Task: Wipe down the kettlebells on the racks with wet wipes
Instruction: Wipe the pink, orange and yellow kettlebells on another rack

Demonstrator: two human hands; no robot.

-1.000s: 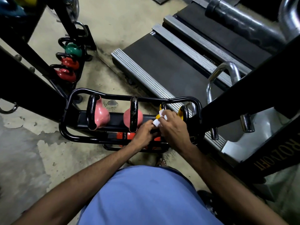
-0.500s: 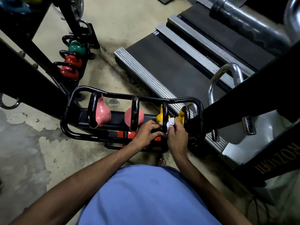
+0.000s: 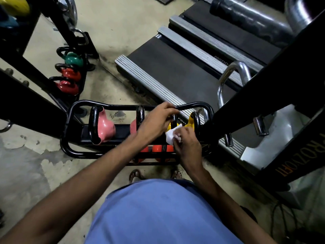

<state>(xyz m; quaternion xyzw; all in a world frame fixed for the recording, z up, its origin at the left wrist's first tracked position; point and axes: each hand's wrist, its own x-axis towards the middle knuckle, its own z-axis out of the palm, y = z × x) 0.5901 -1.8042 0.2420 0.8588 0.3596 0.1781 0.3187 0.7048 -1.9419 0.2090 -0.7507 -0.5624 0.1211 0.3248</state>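
A black two-tier rack point(image 3: 70, 113) in front of me holds two pink kettlebells point(image 3: 106, 128) on the left of its top tier and two yellow kettlebells point(image 3: 190, 122) on the right. My left hand point(image 3: 155, 120) curls over the black handle of the nearer yellow kettlebell point(image 3: 169, 128), hiding most of it. My right hand point(image 3: 189, 144) pinches a crumpled white wet wipe point(image 3: 171, 137) and presses it against that bell's near side. Orange kettlebells point(image 3: 156, 148) show on the lower tier beneath my hands.
A second rack at the back left carries a green kettlebell point(image 3: 73, 59) and two red ones point(image 3: 68, 87). Treadmill decks point(image 3: 167, 71) lie behind the rack. A thick black machine post point(image 3: 263, 85) slants in on the right. My sandalled feet point(image 3: 135, 175) stand close to the rack.
My left hand has moved up from the rack's near rail onto the yellow kettlebell's handle. My right hand has brought the wipe down to the bell's near side.
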